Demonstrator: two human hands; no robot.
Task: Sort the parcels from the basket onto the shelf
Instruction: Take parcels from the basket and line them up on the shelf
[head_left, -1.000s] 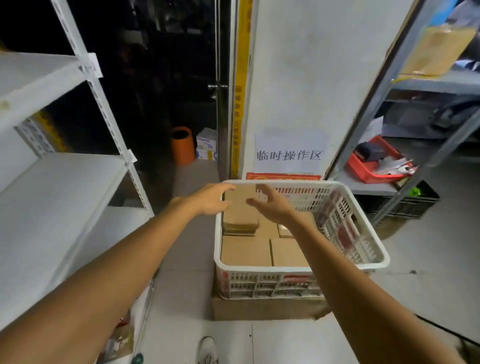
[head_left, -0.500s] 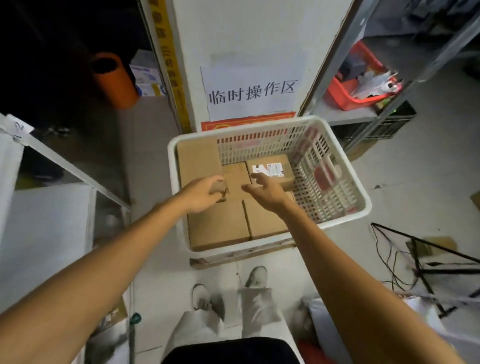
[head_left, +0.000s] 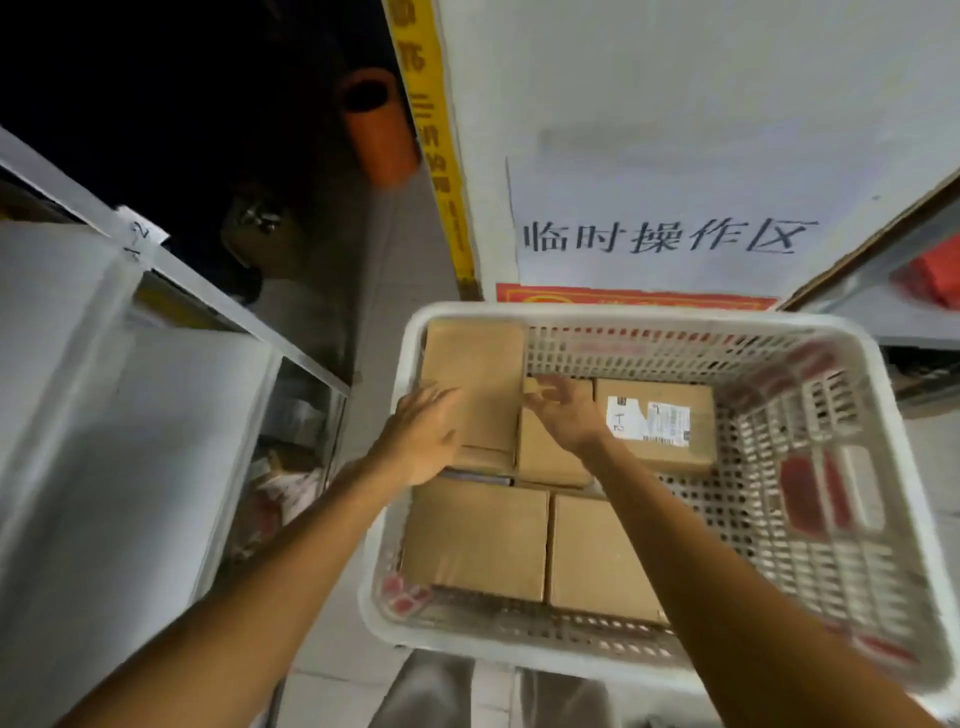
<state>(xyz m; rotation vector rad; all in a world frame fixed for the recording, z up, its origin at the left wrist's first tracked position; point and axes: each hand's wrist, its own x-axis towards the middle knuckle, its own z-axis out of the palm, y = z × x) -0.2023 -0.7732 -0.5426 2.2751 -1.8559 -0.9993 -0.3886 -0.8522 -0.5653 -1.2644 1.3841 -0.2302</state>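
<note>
Person is leaning over the white basket (head_left: 649, 318), both bare arms reaching in. Left hand (head_left: 422, 441) is lying flat on the tall parcel (head_left: 475, 371) in the basket's back-left corner, its fingers (head_left: 441, 397) spread and straight and pressing on the cardboard top. Right hand (head_left: 567, 418) is sitting on the middle parcel (head_left: 545, 460), with its fingers (head_left: 545, 389) bent over that box's far edge. Motion blur, so cannot tell if they are actually gripping.

Just right of the right fingers, a labelled parcel (head_left: 662, 434) is lying flat, white sticker up. Back from both sets of fingertips, toward the wrists, two more plain parcels are lying side by side: front-left parcel (head_left: 475, 540) and front-right parcel (head_left: 597, 558). All the parcels are sitting inside the basket.

Left of the left fingers, white shelf (head_left: 130, 415) is standing, well apart from the hands. Beyond the fingertips, past the basket rim, a paper sign (head_left: 670, 236) is hanging on the wall, with an orange tube (head_left: 379, 124) further left.
</note>
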